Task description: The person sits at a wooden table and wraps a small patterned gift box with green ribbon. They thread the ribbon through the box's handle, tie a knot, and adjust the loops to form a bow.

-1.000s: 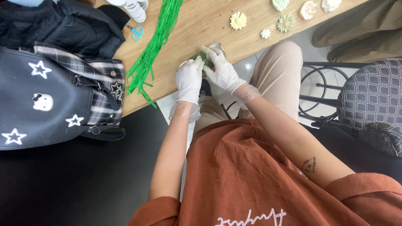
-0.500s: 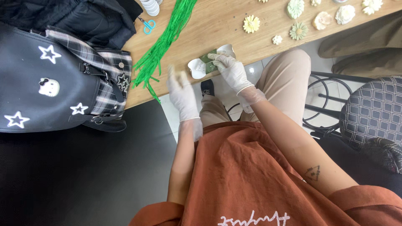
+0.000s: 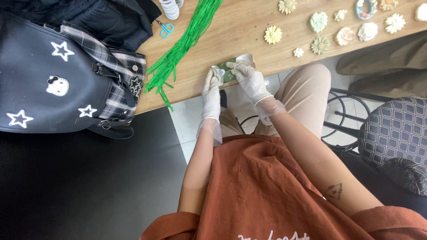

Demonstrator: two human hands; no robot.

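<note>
Both gloved hands (image 3: 231,82) grip green-white packet (image 3: 230,71), table edge (image 3: 195,95).

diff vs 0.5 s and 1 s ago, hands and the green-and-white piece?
Half a second ago the left hand was lifted off, fingers spread; it has come back onto the small green-and-white piece at the table edge, as it was a second ago. The right hand kept hold throughout. Green strips, scissors and moulded flowers look unmoved.

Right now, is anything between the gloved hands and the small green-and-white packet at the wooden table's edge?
Nothing visible. The left hand and right hand both touch the green-and-white packet directly; the green strips lie apart, to its left.
</note>
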